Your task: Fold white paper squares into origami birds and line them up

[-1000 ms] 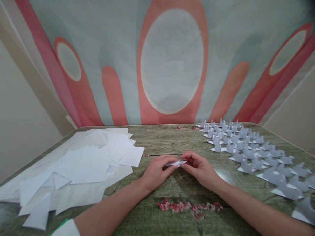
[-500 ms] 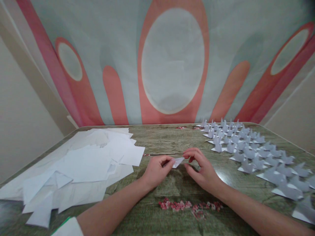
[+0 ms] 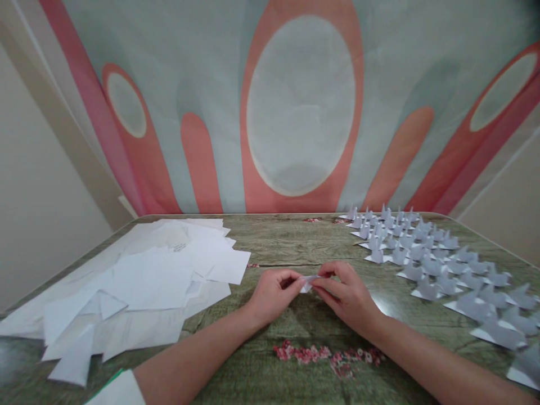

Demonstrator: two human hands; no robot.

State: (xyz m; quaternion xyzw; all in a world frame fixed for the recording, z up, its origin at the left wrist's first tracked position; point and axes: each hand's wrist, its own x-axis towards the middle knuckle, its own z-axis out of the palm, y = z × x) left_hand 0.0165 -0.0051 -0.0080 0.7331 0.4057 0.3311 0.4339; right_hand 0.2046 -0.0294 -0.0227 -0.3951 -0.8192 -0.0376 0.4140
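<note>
Folded paper [image 3: 306, 286] — small, white — ends hidden.

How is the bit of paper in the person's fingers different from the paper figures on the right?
The held paper is pinched by the left hand and right hand; the paper figures stand untouched on the table. The held paper is one piece, partly hidden; the paper figures are many, in rough rows, raised points showing. Both look white.

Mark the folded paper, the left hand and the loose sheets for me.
Folded paper [image 3: 306, 285]: head view, on its exposed white flap.
Left hand [image 3: 272, 295]: head view, on the back of the hand.
Loose sheets [image 3: 154, 281]: head view, on a large upper sheet.
</note>
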